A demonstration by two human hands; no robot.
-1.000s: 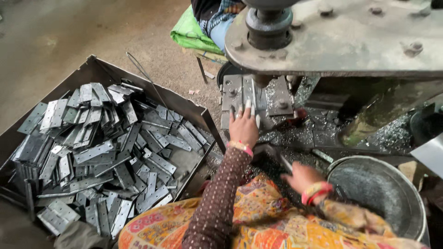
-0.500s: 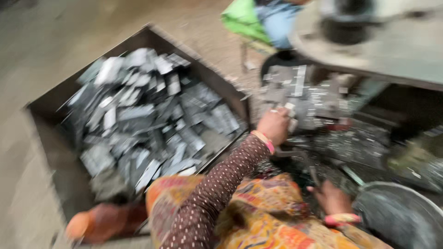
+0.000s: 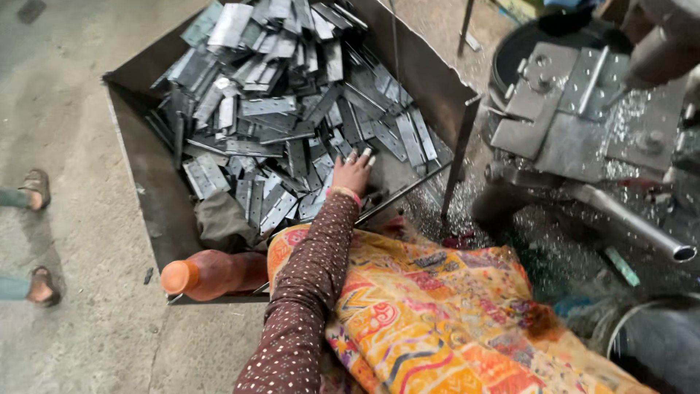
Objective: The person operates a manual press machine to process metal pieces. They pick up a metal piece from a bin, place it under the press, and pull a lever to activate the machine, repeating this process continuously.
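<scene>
Concrete floor (image 3: 80, 95), grey and dusty; dark metal bin (image 3: 138, 168) heaped with flat punched metal strips (image 3: 292, 109). Left hand (image 3: 352, 174) reaches into the bin, fingers spread flat on the strips at the near edge of the pile, nothing pinched yet; right hand out of sight. Risk: raw strip edges could cut bare fingers; loose heap may slide when one is pulled. Orange bottle (image 3: 208, 273) lies by the bin's near wall; press bed (image 3: 576, 124) to the right, swarf scattered below; another person's sandalled feet (image 3: 36, 190) at left.
</scene>
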